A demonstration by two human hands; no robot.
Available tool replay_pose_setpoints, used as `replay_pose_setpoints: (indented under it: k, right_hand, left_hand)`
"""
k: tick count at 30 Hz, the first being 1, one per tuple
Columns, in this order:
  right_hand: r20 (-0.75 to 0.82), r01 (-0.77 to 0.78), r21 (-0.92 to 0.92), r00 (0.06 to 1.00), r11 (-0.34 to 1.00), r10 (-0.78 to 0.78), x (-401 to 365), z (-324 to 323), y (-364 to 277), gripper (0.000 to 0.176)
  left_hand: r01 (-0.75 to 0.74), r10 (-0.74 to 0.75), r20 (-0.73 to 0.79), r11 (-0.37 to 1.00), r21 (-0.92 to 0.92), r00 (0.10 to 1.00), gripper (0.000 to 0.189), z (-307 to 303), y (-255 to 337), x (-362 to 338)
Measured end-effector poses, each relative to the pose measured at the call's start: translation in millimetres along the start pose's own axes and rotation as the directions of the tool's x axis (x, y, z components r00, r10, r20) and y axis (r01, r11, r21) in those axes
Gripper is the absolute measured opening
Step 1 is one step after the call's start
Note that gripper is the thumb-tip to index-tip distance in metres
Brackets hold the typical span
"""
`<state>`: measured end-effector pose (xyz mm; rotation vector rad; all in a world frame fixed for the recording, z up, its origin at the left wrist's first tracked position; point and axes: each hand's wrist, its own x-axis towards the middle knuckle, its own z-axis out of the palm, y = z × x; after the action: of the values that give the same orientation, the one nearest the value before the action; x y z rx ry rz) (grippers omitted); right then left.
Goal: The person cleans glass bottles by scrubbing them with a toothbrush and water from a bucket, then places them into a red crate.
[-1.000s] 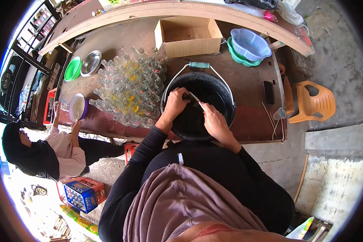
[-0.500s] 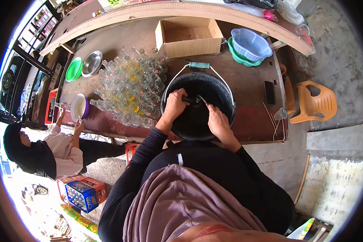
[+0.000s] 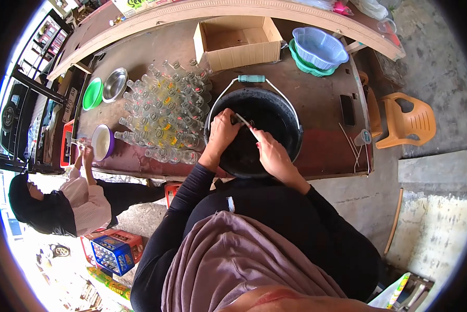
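A black bucket stands on the table in front of me, its wire handle with a teal grip leaning toward the far side. Over its opening, my left hand is closed, fingers curled round a dark piece mostly hidden by them. My right hand grips a thin, pale metal utensil whose far end reaches the left fingertips. I cannot tell whether it is a knife or a spoon. Dark contents fill the shadowed inside of the bucket below both hands.
Many glass bottles crowd the table left of the bucket. Beyond it sit a cardboard box and plastic basins. A phone and cup lie right. At left, a person works beside a purple-rimmed bowl.
The utensil in my right hand has swung left and up, its end now at my left fingers. The dark piece is more hidden. The other person's hands have come together beside the bowl.
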<state>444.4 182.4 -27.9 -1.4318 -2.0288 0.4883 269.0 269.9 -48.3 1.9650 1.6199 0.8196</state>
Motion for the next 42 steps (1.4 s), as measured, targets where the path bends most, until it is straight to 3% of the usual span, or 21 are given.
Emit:
replay_pose_setpoints:
  k: [2, 4, 6, 8, 10, 11, 13, 14, 16, 18, 20, 22, 24, 26, 28, 31, 32, 34, 38, 40, 42]
  right_hand:
    - [0.149, -0.079, -0.091, 0.985, 0.993, 0.092, -1, 2, 2, 0.036]
    - [0.135, -0.109, -0.145, 0.982, 0.983, 0.129, 1, 3, 10, 0.037]
    - [0.146, -0.171, -0.246, 0.967, 0.954, 0.211, 2, 2, 11, 0.037]
    - [0.100, -0.103, -0.200, 0.987, 0.974, 0.125, 0, 1, 3, 0.037]
    - [0.129, -0.041, -0.054, 0.991, 0.998, 0.047, -1, -1, -5, 0.035]
    - [0.128, -0.054, -0.068, 0.990, 0.996, 0.063, -1, -1, -3, 0.036]
    - [0.143, -0.133, -0.185, 0.977, 0.974, 0.160, 0, 6, 15, 0.037]
    - [0.149, -0.206, -0.300, 0.954, 0.932, 0.259, 0, 9, 23, 0.038]
    - [0.138, -0.225, -0.263, 0.954, 0.938, 0.267, 3, 0, 14, 0.036]
    - [0.035, -0.029, -0.066, 0.999, 0.997, 0.031, 1, -1, 1, 0.031]
    - [0.060, -0.039, -0.048, 0.997, 0.998, 0.041, -1, 0, -3, 0.032]
    - [0.117, -0.098, -0.127, 0.987, 0.987, 0.113, -1, 1, 3, 0.036]
    - [0.121, -0.097, -0.156, 0.986, 0.983, 0.117, 0, 2, 12, 0.037]
    - [-0.002, -0.089, -0.198, 0.996, 0.976, 0.090, -1, 4, 14, 0.035]
    - [0.063, -0.088, -0.150, 0.993, 0.985, 0.098, 1, -3, 3, 0.034]
    - [0.117, -0.080, -0.114, 0.989, 0.990, 0.093, -3, 2, 2, 0.035]
    - [0.115, -0.078, -0.116, 0.989, 0.990, 0.091, -2, 6, 9, 0.035]
    - [0.126, -0.236, -0.272, 0.952, 0.933, 0.277, 0, 8, 20, 0.035]
    - [0.100, -0.083, -0.062, 0.991, 0.995, 0.088, -1, 0, 1, 0.035]
    - [0.114, -0.077, -0.047, 0.990, 0.996, 0.081, -3, 5, 3, 0.034]
    - [0.158, -0.187, -0.174, 0.964, 0.967, 0.215, 0, 4, 9, 0.034]
  left_hand:
    - [0.041, -0.041, 0.046, 0.999, -0.001, 0.998, 0.031, 10, -15, 1]
    - [-0.156, 0.156, 0.019, 0.988, -0.003, 0.988, 0.029, 10, -17, -2]
    - [-0.155, 0.155, 0.003, 0.988, 0.003, 0.988, 0.029, 11, -18, -2]
    - [-0.151, 0.152, -0.008, 0.988, 0.011, 0.988, 0.028, 9, -17, -2]
    - [0.160, -0.149, 0.198, 0.986, -0.041, 0.969, 0.031, 6, -14, 2]
    - [0.158, -0.147, 0.198, 0.987, -0.040, 0.969, 0.031, 5, -13, 1]
    - [-0.089, 0.090, 0.095, 0.996, -0.014, 0.991, 0.031, 4, -10, -2]
    - [-0.092, 0.093, 0.095, 0.996, -0.013, 0.991, 0.031, 5, -11, -3]
    - [-0.194, 0.194, 0.001, 0.981, 0.017, 0.981, 0.032, 6, -11, -2]
    - [-0.136, 0.136, 0.015, 0.991, 0.002, 0.991, 0.033, 10, -11, 0]
    - [-0.081, 0.081, 0.026, 0.997, -0.013, 0.996, 0.034, 11, -14, 0]
    - [-0.114, 0.116, 0.084, 0.993, -0.032, 0.990, 0.036, 11, -21, 2]
    - [-0.172, 0.173, 0.027, 0.985, -0.028, 0.985, 0.035, 12, -23, 4]
    - [-0.227, 0.226, -0.022, 0.974, -0.018, 0.974, 0.034, 10, -22, 1]
    - [-0.060, 0.059, 0.046, 0.998, 0.026, 0.997, 0.034, 8, -13, -2]
    - [0.038, -0.038, 0.131, 0.999, -0.002, 0.991, 0.033, 10, -14, 1]
    - [0.036, -0.035, 0.128, 0.999, -0.003, 0.991, 0.033, 8, -14, 1]
    - [-0.134, 0.133, 0.023, 0.991, 0.017, 0.991, 0.032, 4, -14, -2]
    - [-0.084, 0.083, 0.017, 0.994, 0.067, 0.996, 0.031, 8, -14, -2]
    - [0.118, -0.116, 0.211, 0.993, 0.006, 0.971, 0.035, 10, -13, 2]
    - [0.011, -0.009, 0.129, 1.000, -0.008, 0.992, 0.035, 7, -15, 1]
